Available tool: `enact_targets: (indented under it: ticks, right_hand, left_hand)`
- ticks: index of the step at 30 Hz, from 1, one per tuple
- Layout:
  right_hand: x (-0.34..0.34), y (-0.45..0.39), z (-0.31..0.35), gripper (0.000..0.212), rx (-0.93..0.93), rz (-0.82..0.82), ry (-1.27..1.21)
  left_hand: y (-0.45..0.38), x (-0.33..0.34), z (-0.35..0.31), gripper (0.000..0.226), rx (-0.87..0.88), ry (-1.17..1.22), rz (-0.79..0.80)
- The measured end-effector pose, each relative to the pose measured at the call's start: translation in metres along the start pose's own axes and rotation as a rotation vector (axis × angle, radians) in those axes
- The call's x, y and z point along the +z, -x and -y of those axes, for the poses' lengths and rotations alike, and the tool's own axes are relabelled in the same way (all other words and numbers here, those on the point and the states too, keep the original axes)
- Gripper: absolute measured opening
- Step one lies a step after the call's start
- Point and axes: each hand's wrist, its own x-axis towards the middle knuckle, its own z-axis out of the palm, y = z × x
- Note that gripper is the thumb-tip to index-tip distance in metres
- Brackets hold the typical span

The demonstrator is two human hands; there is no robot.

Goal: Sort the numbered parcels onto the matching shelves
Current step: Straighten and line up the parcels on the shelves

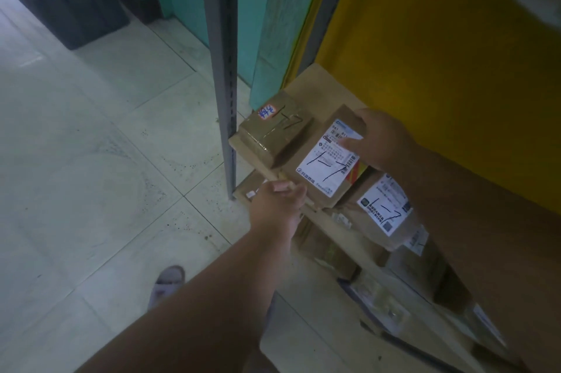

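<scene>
Three brown cardboard parcels, each marked "1-7" in black pen, sit on a cardboard-lined shelf (306, 84) beside a grey slotted upright (224, 93). The middle parcel (329, 166) carries a white shipping label, and the right hand (379, 139) grips its far right end, fingers curled over the top edge and the thumb lying across the label. Its near end rests on the shelf's front edge. To its left, touching it, lies a tape-wrapped parcel (273, 133) with a small white sticker. To its right and nearer, a third parcel (384, 208) overhangs the front edge.

The left hand (277, 205) holds the shelf's front lip just left of the middle parcel, fingers curled around the edge. More parcels fill the lower shelves (379, 296). A slipper (167, 284) shows on the pale tiled floor (91, 160) at the near left.
</scene>
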Motion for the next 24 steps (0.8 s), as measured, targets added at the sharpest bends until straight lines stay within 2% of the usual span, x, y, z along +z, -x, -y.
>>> enact_targets:
  ticks: [8,14,18,21,24]
  right_hand:
    - [0.002,0.002,0.002,0.045,0.009,0.02,-0.001]
    - [0.003,0.028,-0.007,0.072,0.101,-0.099,-0.02]
    - [0.005,0.071,-0.022,0.057,0.066,-0.184,-0.02]
    - [0.003,0.095,-0.038,0.063,0.094,-0.142,-0.015]
    - [-0.002,0.106,-0.056,0.057,0.131,-0.1,-0.028]
  left_hand:
    - [0.003,-0.004,-0.002,0.042,0.037,0.014,-0.011]
    - [0.012,-0.007,0.002,0.038,0.056,-0.046,0.014]
    - [0.034,-0.005,0.012,0.036,0.089,-0.155,0.091]
    - [0.046,0.002,0.021,0.031,0.083,-0.23,0.169]
    - [0.054,0.015,0.027,0.022,0.064,-0.219,0.229]
